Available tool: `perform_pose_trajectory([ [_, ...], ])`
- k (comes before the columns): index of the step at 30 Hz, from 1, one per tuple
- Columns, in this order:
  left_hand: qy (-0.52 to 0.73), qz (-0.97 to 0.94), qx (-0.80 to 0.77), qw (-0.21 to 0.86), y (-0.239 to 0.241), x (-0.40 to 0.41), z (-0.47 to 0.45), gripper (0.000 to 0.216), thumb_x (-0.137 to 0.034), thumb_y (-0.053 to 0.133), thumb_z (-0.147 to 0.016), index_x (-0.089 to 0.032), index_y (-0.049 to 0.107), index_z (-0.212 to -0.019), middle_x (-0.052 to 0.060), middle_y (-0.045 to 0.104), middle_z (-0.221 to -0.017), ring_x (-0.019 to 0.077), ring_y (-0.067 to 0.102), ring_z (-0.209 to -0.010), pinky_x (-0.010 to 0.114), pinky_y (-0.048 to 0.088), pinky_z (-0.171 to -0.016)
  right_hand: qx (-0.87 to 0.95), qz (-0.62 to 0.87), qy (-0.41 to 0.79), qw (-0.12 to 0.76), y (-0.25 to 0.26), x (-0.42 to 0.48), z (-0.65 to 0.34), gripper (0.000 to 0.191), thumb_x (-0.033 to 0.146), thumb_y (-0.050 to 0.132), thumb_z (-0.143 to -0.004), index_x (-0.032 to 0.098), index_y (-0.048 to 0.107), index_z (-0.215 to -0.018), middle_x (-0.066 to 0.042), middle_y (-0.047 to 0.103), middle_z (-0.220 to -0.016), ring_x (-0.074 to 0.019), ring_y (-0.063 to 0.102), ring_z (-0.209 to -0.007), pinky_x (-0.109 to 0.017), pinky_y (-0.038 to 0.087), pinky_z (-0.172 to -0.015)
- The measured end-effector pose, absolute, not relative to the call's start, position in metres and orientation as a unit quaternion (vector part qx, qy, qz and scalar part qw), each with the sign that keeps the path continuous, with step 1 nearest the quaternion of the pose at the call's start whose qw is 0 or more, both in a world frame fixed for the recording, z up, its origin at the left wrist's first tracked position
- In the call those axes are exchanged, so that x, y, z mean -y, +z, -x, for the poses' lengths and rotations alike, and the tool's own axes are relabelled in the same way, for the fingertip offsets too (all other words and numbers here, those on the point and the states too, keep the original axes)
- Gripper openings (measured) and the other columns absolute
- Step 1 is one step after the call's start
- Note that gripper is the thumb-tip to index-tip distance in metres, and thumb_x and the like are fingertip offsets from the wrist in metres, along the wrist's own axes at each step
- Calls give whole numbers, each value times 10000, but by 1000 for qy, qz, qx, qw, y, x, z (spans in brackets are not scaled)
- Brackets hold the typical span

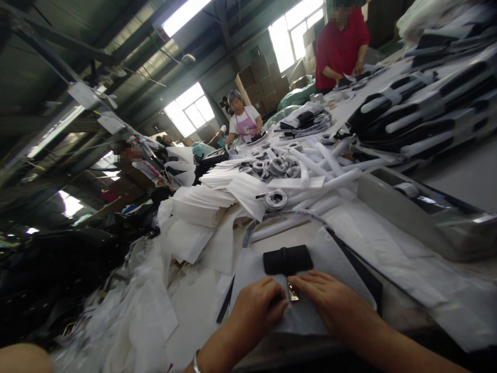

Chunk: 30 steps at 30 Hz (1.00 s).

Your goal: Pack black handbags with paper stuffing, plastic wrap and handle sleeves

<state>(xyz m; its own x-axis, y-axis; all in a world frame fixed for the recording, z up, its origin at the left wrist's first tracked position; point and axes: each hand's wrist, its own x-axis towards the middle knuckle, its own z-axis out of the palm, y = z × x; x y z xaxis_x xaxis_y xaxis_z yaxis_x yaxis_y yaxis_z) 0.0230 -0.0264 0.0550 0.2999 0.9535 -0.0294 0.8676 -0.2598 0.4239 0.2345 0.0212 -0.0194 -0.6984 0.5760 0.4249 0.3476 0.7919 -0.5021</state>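
Observation:
A small black leather pouch (288,259) with a gold metal clasp (293,293) lies on a white fabric sheet (330,254) in front of me. My left hand (258,306) rests on the sheet left of the clasp, its fingers curled, fingertips touching the clasp. My right hand (330,300) lies right of the clasp with fingers stretched flat on the sheet and pointing at the clasp. A silver bracelet (196,362) is on my left wrist.
Stacks of white fabric bags (202,207) and rolled white wraps (306,166) cover the long table. A grey tray (423,217) stands at right, black bags (419,119) beyond it. A person in red (339,44) and another in a pink apron (244,122) work at the far end.

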Motion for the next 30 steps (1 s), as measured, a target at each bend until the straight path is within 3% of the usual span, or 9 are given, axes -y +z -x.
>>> perform_pose_trajectory([
  [3,146,-756,-604,205,54,29,-21,62,-153,619,-917,-211,635,-927,-42,692,-807,88,665,-710,163,475,-686,905,254,186,285,-20,-21,-235,603,-38,356,-785,84,594,-1325,-130,704,-1255,-235,674,-1154,-479,529,-1040],
  [6,159,-754,-602,210,52,27,-26,142,-173,630,-929,-253,678,-1036,-45,735,-876,93,701,-789,162,496,-757,910,251,162,288,-23,-22,-235,618,-50,343,-777,75,588,-1330,-130,709,-1247,-234,682,-1140,-477,548,-1017],
  [8,142,-782,-580,178,51,24,-31,143,-212,679,-905,-281,719,-1023,-29,740,-972,118,702,-876,185,499,-804,911,249,142,297,-24,-22,-234,612,-50,348,-770,73,601,-1313,-131,716,-1232,-235,693,-1120,-469,563,-998],
  [11,106,-820,-548,126,48,19,-37,77,-280,722,-873,-261,748,-943,-15,738,-956,135,700,-845,198,504,-744,910,252,122,307,-26,-22,-234,599,-46,354,-776,77,610,-1303,-133,724,-1216,-227,700,-1106,-445,568,-995],
  [21,85,-826,-549,98,40,13,-45,56,-178,757,-829,-189,737,-881,29,732,-811,163,676,-700,235,470,-631,913,244,137,297,-27,-22,-234,664,-63,346,-740,97,584,-1339,-110,720,-1230,-229,687,-1132,-475,561,-1004],
  [30,111,-819,-550,119,29,18,-41,104,-125,712,-828,-176,694,-916,46,711,-881,179,660,-767,261,488,-702,907,250,168,295,-26,-21,-234,633,-50,360,-768,109,593,-1335,-115,713,-1240,-221,679,-1142,-470,526,-1046],
])
